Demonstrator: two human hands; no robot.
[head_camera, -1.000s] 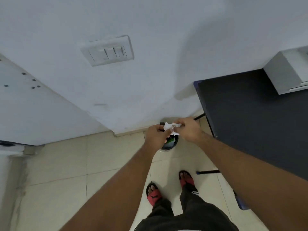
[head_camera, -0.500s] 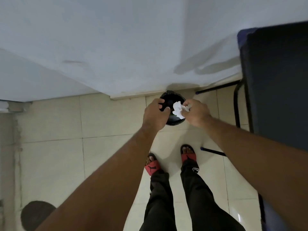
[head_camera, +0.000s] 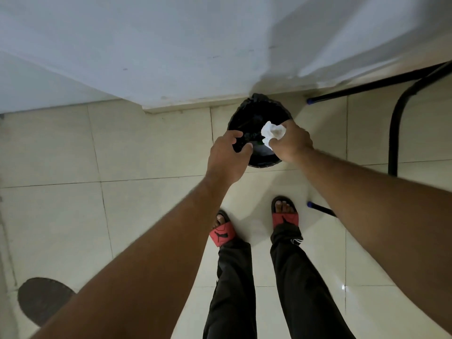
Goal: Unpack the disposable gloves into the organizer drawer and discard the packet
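Note:
A round bin lined with a black bag (head_camera: 256,108) stands on the tiled floor against the white wall. My right hand (head_camera: 292,141) is shut on the crumpled white packet (head_camera: 272,133) and holds it above the bin's opening. My left hand (head_camera: 228,156) hangs over the bin's near left rim, thumb and fingers curled and apart, with the black liner right under the fingertips; whether it pinches the liner is unclear. The organizer drawer and the gloves are out of sight.
Black metal table legs (head_camera: 396,128) rise at the right, with a foot bar (head_camera: 320,209) near my right sandal. My feet in red sandals (head_camera: 222,233) stand just short of the bin. A dark round floor cover (head_camera: 44,299) lies at the lower left.
My view has tilted down from the wall switch and table to the floor. Both hands came down over the bin. My left hand let go of the packet, which my right hand keeps.

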